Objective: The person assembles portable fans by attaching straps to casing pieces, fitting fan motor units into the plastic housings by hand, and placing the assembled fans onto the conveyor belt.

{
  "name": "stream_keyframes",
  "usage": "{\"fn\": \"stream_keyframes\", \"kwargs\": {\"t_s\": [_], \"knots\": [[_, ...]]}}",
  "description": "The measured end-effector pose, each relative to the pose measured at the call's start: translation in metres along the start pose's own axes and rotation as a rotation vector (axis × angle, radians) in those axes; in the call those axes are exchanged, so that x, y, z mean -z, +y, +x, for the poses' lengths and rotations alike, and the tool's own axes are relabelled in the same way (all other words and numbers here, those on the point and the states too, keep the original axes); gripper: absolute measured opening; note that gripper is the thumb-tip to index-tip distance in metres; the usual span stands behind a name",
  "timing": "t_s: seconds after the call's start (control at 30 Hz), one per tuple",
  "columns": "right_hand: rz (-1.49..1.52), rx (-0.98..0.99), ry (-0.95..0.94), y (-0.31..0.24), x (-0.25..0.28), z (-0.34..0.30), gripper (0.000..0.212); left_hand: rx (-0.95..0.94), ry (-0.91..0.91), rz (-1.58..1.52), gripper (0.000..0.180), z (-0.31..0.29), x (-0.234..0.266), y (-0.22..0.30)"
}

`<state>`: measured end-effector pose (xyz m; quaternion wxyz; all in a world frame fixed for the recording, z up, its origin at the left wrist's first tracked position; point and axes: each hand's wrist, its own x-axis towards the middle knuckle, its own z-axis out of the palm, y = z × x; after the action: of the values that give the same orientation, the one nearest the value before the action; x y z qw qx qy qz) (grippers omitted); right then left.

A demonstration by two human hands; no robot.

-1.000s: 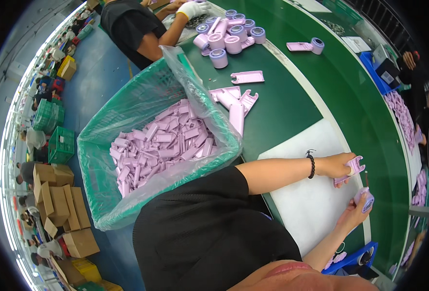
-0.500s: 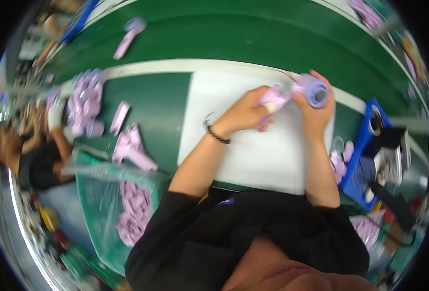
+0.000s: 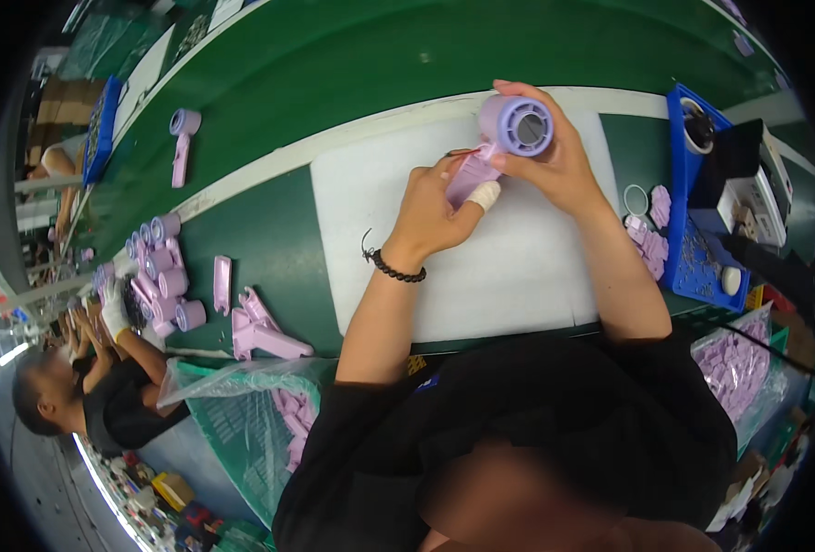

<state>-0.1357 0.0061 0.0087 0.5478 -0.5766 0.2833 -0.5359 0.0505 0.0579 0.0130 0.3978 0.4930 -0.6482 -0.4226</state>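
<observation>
Above the white foam mat point(image 3: 370, 276), both my hands hold a pink hair dryer body point(image 3: 472, 179) with a round lilac ring at its head. My right hand point(image 3: 559, 156) is closed around the head, with fingers behind it and the thumb at the neck. Lower down, my left hand point(image 3: 439, 207) grips the handle; its thumb wears a pale wrap. Thin dark reddish wires show at the neck, by the left fingertips. Part of the handle is hidden by the left hand.
Left on the green bench lie pink handle shells point(image 3: 260, 331) and a cluster of hair dryer bodies point(image 3: 161, 267). A lined green crate point(image 3: 242, 432) stands below. At right are a blue tray point(image 3: 693, 267) and pink pieces point(image 3: 648, 244). A gloved co-worker's hand point(image 3: 115, 313) works at far left.
The view has shifted. My hands have come together: the handle, apart from the head half a second ago, now sits against its neck. Both hands keep their grip.
</observation>
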Motion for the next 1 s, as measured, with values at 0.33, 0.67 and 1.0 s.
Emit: {"fn": "stream_keyframes", "kwargs": {"t_s": [0.33,0.67,1.0], "knots": [[-0.265,0.389,0.093,-0.003,-0.007,-0.006,0.061,-0.253,0.351,-0.102,0.07,0.013,-0.018,0.01],[-0.577,0.62,0.061,-0.029,-0.015,-0.022,0.058,-0.482,0.28,0.71,0.021,-0.009,0.007,0.026],[-0.58,0.694,0.181,-0.026,-0.027,-0.028,0.055,-0.029,0.338,0.223,0.021,-0.007,-0.005,0.021]]}}
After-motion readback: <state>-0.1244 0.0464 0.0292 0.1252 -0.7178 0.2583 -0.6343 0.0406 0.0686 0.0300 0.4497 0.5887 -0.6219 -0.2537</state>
